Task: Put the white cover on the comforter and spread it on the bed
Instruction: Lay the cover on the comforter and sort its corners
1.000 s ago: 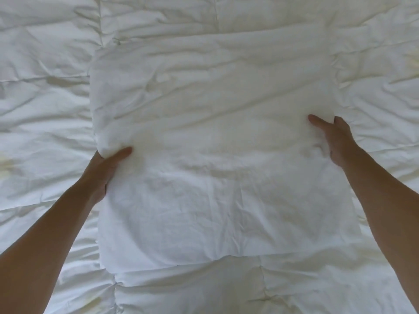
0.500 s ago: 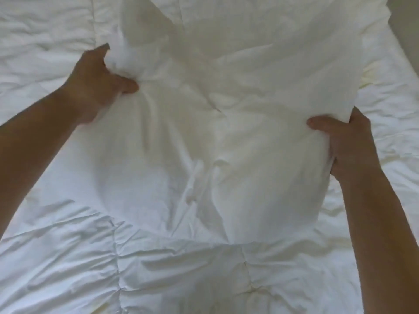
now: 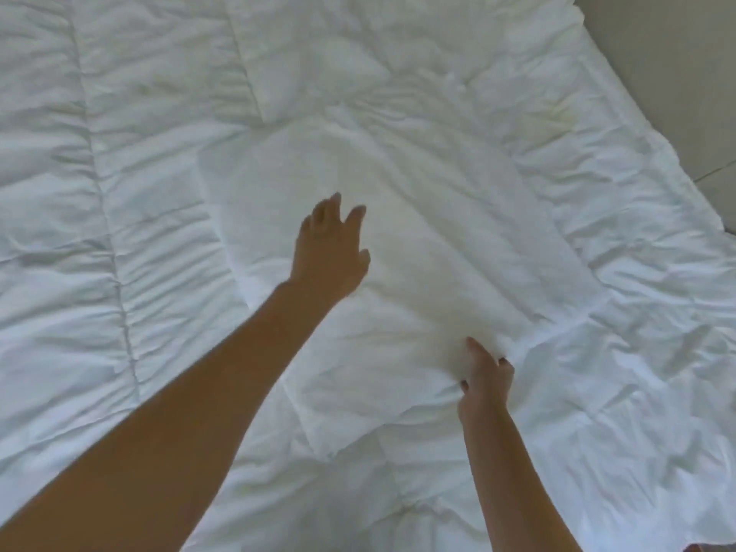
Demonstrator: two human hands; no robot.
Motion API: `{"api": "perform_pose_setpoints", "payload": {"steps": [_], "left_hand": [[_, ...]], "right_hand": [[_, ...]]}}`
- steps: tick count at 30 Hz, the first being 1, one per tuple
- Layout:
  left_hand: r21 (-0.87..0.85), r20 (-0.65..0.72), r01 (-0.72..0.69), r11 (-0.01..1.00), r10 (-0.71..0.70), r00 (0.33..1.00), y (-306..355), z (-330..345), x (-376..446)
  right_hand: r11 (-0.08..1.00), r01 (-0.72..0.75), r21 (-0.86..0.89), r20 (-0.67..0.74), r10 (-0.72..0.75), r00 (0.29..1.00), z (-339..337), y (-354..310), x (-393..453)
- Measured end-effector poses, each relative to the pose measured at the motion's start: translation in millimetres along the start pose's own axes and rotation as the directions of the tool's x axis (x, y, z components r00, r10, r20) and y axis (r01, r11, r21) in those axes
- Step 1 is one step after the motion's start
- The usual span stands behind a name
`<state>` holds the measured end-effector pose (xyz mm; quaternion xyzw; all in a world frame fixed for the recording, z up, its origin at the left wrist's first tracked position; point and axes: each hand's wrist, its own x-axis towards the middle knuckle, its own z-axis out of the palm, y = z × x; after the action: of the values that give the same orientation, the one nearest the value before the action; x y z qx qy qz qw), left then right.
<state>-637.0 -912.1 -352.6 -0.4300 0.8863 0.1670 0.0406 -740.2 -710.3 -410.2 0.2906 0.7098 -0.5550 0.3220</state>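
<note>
A quilted white comforter [image 3: 99,193] lies spread over the bed and fills most of the view. On its middle rests the white cover [image 3: 418,241], partly folded, lying slantwise from upper left to lower right. My left hand [image 3: 330,253] hovers over the cover's left part with straight, spread fingers and holds nothing. My right hand [image 3: 488,382] pinches the cover's near right edge, fingers curled into the cloth.
The bed's right edge [image 3: 677,153] runs diagonally at the upper right, with grey floor [image 3: 677,53] beyond it. Stitched seams [image 3: 107,217] cross the comforter on the left.
The cover, lifted and gripped by both hands half a second ago, now lies down on the comforter. My left hand has let go and opened. My right hand moved lower, still holding the edge.
</note>
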Motion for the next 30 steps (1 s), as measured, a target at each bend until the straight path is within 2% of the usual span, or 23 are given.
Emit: {"api": "perform_pose_setpoints", "payload": {"steps": [3,6,9,11,13,16,18,20,21,22,23,24,25,26,27,29,30], "left_hand": [[-0.082,0.061,-0.085,0.993,0.090,0.994,24.6,73.4,-51.7],[-0.067,0.105,-0.197,0.978,0.203,0.974,55.1,122.3,-97.6],[0.054,0.202,-0.184,0.981,0.170,0.964,72.6,147.5,-119.8],[0.071,0.194,-0.145,0.987,0.129,0.972,72.9,152.7,-118.2],[0.044,0.174,-0.128,0.991,0.118,0.978,67.4,152.8,-112.2],[-0.100,0.171,-0.169,0.981,0.184,0.968,58.8,139.3,-107.3],[-0.324,0.207,-0.122,0.938,0.196,0.959,52.0,122.0,-100.1],[-0.569,0.195,0.062,0.820,0.062,0.979,49.4,97.0,-84.5],[-0.666,0.167,0.134,0.734,-0.029,0.986,51.4,81.9,-73.2],[-0.742,0.147,0.176,0.647,-0.099,0.984,54.2,66.7,-60.2],[-0.805,0.136,0.192,0.561,-0.140,0.981,57.4,51.7,-48.3],[-0.855,0.138,0.202,0.478,-0.165,0.977,59.8,37.8,-37.7],[-0.887,0.150,0.217,0.407,-0.191,0.970,60.5,25.2,-28.3],[-0.898,0.168,0.243,0.368,-0.224,0.960,59.4,13.6,-20.2],[-0.886,0.189,0.280,0.369,-0.264,0.946,55.4,4.3,-14.0],[-0.846,0.267,0.394,0.360,-0.353,0.897,36.2,0.1,-7.8],[-0.831,0.345,0.467,0.300,-0.379,0.858,23.5,2.1,-7.9]], "right_hand": [[0.991,0.121,0.050,-0.094,-0.116,0.989,-9.2,-7.1,38.7],[0.969,0.237,0.070,-0.188,-0.221,0.957,-15.1,-33.9,73.6],[0.967,0.253,-0.014,-0.235,-0.250,0.939,-18.7,-59.3,99.1],[0.961,0.247,-0.127,-0.297,-0.275,0.914,-17.8,-68.5,106.4],[0.923,0.298,-0.244,-0.353,-0.371,0.859,-11.7,-73.3,105.9],[0.917,0.385,-0.105,-0.196,-0.399,0.896,5.3,-81.8,93.0],[0.884,0.464,-0.046,-0.082,-0.467,0.881,13.5,-83.5,83.9],[0.750,0.625,-0.218,0.085,-0.623,0.778,20.6,-78.9,70.2],[0.619,0.712,-0.332,0.197,-0.692,0.694,25.3,-73.4,59.7],[0.446,0.795,-0.411,0.333,-0.738,0.587,31.1,-65.3,47.6],[0.238,0.870,-0.431,0.476,-0.759,0.443,36.7,-55.0,36.3],[0.034,0.919,-0.392,0.609,-0.740,0.287,41.1,-43.5,25.3],[-0.122,0.935,-0.334,0.715,-0.679,0.166,44.2,-31.9,17.2],[-0.213,0.934,-0.286,0.781,-0.616,0.099,45.7,-22.6,9.4],[-0.257,0.932,-0.255,0.822,-0.565,0.070,45.9,-15.5,4.9],[-0.303,0.926,-0.223,0.870,-0.491,0.049,42.5,-5.2,0.2],[-0.315,0.925,-0.214,0.888,-0.457,0.050,40.1,-0.7,-2.0]]}}
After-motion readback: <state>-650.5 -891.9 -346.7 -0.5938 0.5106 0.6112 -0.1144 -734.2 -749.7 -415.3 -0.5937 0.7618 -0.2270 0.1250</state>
